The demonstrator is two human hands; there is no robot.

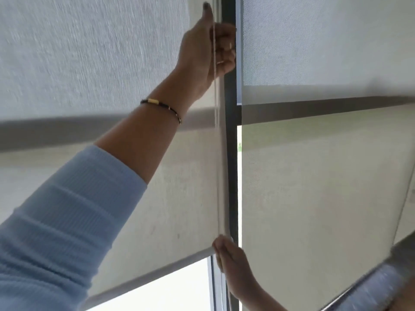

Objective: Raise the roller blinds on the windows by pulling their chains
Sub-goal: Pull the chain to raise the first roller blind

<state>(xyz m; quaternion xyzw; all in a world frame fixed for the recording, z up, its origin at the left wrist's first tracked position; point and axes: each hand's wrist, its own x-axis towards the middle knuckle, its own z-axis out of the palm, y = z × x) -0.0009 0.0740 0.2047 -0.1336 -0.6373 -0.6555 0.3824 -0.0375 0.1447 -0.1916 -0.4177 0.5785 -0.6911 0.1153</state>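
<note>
A pale grey roller blind (89, 63) covers the left window, its bottom bar (148, 273) slanting above a strip of bright glass. A thin white chain (216, 131) runs down its right edge, next to the dark window frame (231, 176). My left hand (208, 48), on an arm in a light blue sleeve with a dark bracelet, is raised high and closed around the chain. Lower down, my right hand (233, 265) grips the same chain beside the bar's end. A second blind (325, 176) hangs over the right window.
A dark horizontal frame bar (314, 108) shows through both blinds at mid height. Bright uncovered glass (161, 295) lies below the left blind. A narrow gap of daylight (239, 198) runs between the frame and the right blind.
</note>
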